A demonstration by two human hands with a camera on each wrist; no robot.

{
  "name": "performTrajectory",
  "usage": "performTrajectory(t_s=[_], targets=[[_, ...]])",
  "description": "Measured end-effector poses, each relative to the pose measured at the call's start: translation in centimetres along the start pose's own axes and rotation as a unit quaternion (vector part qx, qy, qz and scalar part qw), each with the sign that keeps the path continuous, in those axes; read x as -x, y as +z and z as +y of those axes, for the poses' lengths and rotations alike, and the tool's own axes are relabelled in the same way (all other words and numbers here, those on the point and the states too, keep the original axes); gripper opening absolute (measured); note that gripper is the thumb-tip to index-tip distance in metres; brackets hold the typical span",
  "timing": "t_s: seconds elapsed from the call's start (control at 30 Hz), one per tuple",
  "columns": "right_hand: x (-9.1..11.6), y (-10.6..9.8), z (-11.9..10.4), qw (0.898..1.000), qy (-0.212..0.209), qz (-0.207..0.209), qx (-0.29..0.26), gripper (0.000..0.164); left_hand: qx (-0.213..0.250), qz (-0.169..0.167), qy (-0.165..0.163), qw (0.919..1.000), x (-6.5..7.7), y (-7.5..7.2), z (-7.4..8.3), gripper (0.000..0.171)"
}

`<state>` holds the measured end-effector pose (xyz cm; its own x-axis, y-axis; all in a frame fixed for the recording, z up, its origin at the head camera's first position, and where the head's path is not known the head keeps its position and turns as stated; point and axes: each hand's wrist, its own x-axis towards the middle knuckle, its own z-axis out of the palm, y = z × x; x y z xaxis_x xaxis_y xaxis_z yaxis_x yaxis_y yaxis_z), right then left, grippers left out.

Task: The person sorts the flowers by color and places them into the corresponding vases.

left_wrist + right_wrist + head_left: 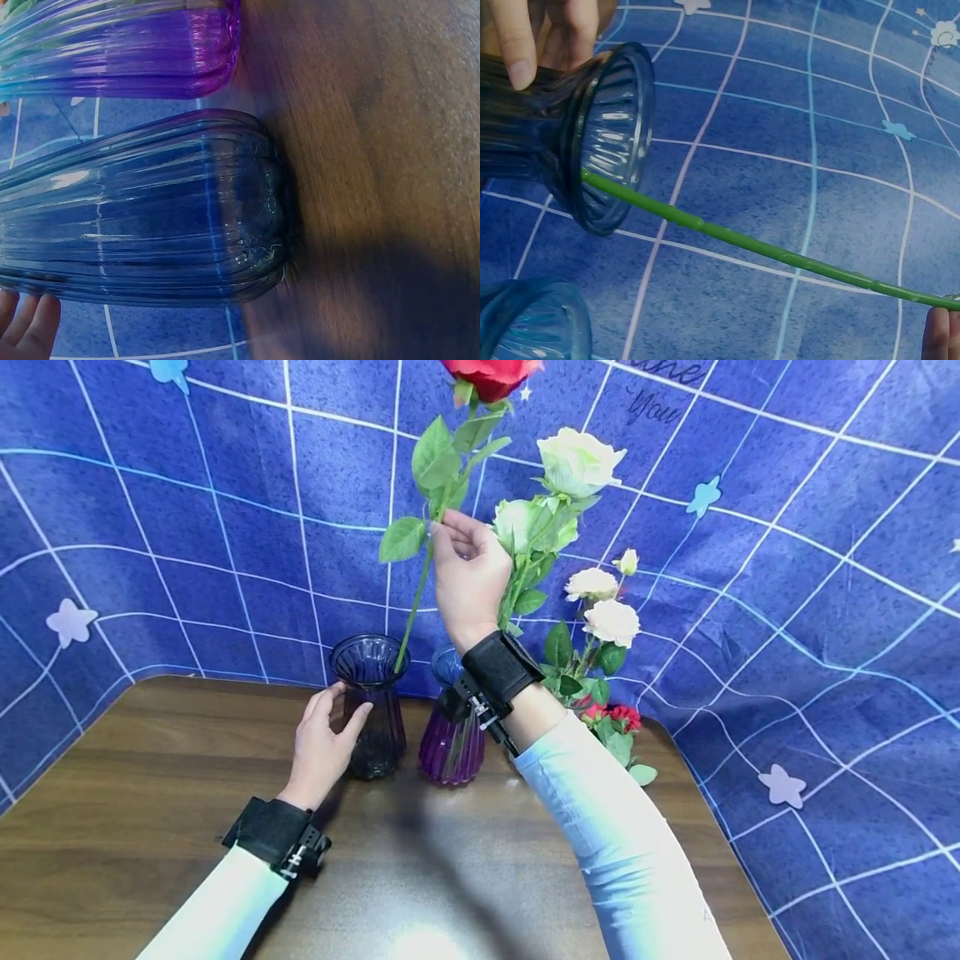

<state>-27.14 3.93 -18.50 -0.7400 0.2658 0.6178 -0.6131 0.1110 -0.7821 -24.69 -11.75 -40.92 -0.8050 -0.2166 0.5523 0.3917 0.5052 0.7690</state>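
Left hand (pixel 321 743) grips dark vase (pixel 378 731), narrow gap to purple vase (pixel 456 747). Right hand (pixel 474 581) pinches rose stem (pixel 419 597), lower end at rim (pixel 647 97).

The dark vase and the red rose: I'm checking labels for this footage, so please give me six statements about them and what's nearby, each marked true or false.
1. The right hand pinches the stem of the red rose. True.
2. The red rose shows whole in the head view. False: the picture's top edge cuts it off.
3. The left hand holds the dark vase. True.
4. The stem's lower end is far from the dark vase. False: it is at the vase's mouth.
5. In the head view, the purple vase is right of the dark vase. True.
6. The dark vase lies on its side. False: it stands upright on the table.
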Motion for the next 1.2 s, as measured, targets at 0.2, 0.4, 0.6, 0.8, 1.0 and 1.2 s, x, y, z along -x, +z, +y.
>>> performTrajectory(t_s=[0.2, 0.4, 0.6, 0.8, 1.0, 1.2], targets=[[0.7, 0.3, 1.1, 1.000, 0.008, -0.012, 0.013, 0.020, 0.003, 0.002, 0.003, 1.0000, 0.0, 0.1, -0.1, 0.048], [1.4, 0.4, 2.2, 0.999, 0.011, -0.025, 0.033, 0.020, 0.002, 0.007, 0.004, 1.0000, 0.1, 0.1, -0.1, 0.047], [2.0, 0.6, 3.4, 0.998, 0.011, -0.041, 0.054, 0.020, -0.002, 0.008, 0.005, 1.0000, 0.0, 0.1, -0.1, 0.048], [2.6, 0.7, 4.5, 0.996, 0.016, -0.049, 0.068, 0.019, -0.002, 0.009, 0.004, 1.0000, 0.0, 0.1, -0.2, 0.048], [3.3, 0.9, 5.4, 0.994, 0.030, -0.050, 0.088, 0.019, -0.004, 0.011, 0.004, 0.9999, 0.0, 0.1, -0.3, 0.048], [4.0, 1.1, 6.2, 0.992, 0.055, -0.071, 0.083, 0.020, -0.008, 0.012, 0.011, 0.9998, 0.1, 0.2, -0.6, 0.047]])
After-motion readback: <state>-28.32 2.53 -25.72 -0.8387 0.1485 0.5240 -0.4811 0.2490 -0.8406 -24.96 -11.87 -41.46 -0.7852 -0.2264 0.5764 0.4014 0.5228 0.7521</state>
